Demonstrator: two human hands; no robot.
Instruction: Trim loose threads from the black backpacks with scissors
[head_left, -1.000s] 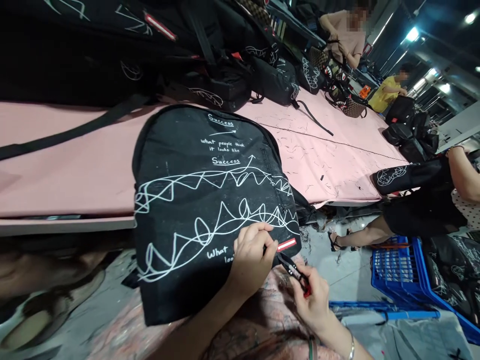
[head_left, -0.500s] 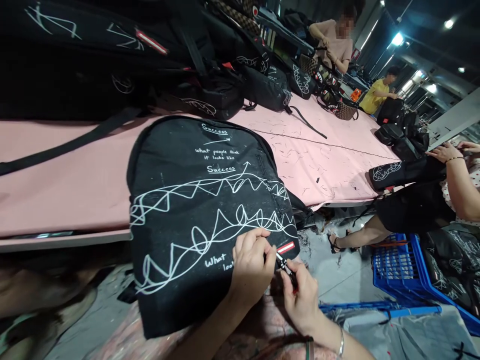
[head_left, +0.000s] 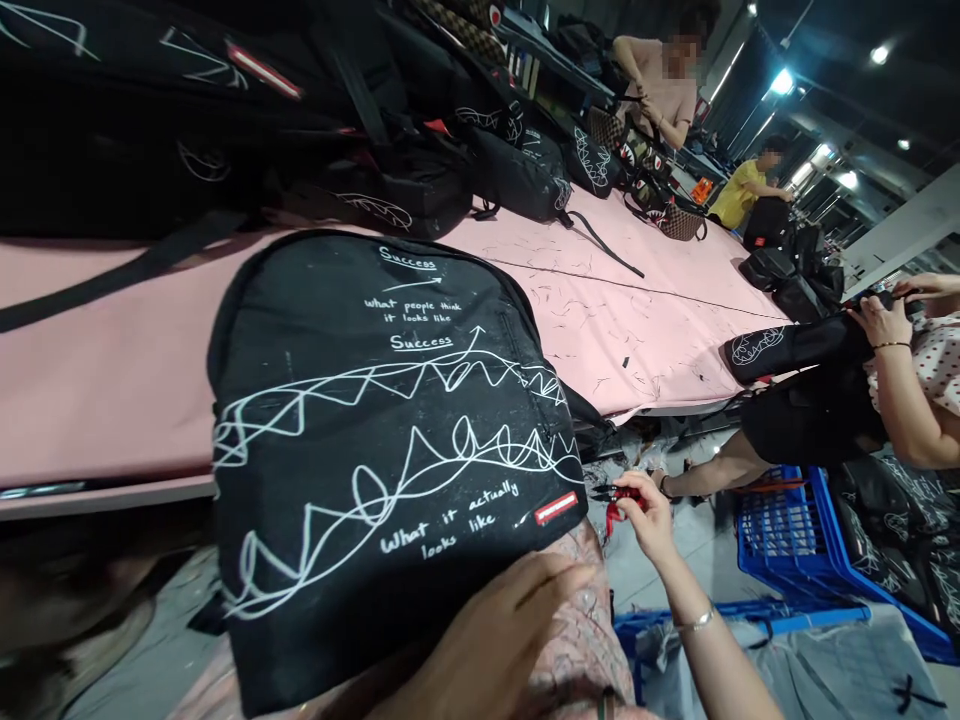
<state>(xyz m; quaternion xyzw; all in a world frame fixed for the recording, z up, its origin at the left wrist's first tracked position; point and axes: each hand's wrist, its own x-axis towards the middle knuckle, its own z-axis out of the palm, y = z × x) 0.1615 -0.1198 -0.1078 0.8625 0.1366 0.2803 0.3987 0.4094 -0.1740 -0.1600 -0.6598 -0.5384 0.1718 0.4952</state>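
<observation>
A black backpack (head_left: 375,420) with white scribble lines, the words "Success" and a small red label (head_left: 556,508) lies half on the pink table (head_left: 112,370), its lower end on my lap. My left hand (head_left: 517,620) hovers just below the backpack's bottom edge, fingers stretched out and slightly blurred, holding nothing. My right hand (head_left: 649,520) is off to the right of the label, pinched round small red-handled thread snips (head_left: 611,497) whose black blades point left.
More black backpacks (head_left: 420,150) are piled along the table's far side, with a strap (head_left: 604,240) trailing across it. Thread scraps litter the pink surface. A seated person (head_left: 900,390) works at the right by a blue crate (head_left: 795,540). Two other people stand far back.
My left hand has let go of the fabric beside the red label and dropped below the bag. My right hand drew the snips away to the right. The bag's lower text now shows.
</observation>
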